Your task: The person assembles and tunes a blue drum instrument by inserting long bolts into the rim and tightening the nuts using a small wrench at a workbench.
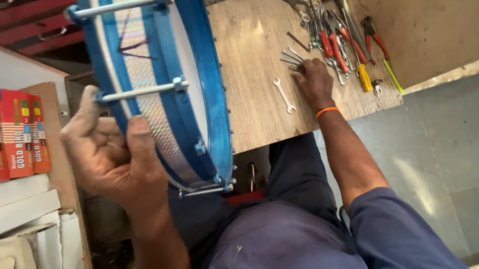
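Here our left hand (108, 156) has its fingers curled tight around the near edge of the drum (161, 84), thumb pressed along the blue rim, so the hand is clamped on the frame just below one of the metal rods (143, 91) that run across its side. The drum stands tilted on its edge at the left, leaning over our lap and the near edge of the wooden board (252, 71). We judge it stiff in the hoops and shell but delicate in the white skin, and fairly bulky more than heavy; the painted rim looks smooth and could slip, so the rim beside a rod, where our fingers already sit, seems the safest hold, never the skin itself

Farther right, our right hand (314, 81) lies on the board with fingers bent down over a few small spanners (292, 58); whether they pinch one or only touch we cannot tell. A lone spanner (284, 94) lies just left of that hand, and a heap of pliers and screwdrivers (343, 45) with red and yellow grips lies just beyond it. Red boxes (16, 134) stand on a shelf at the far left
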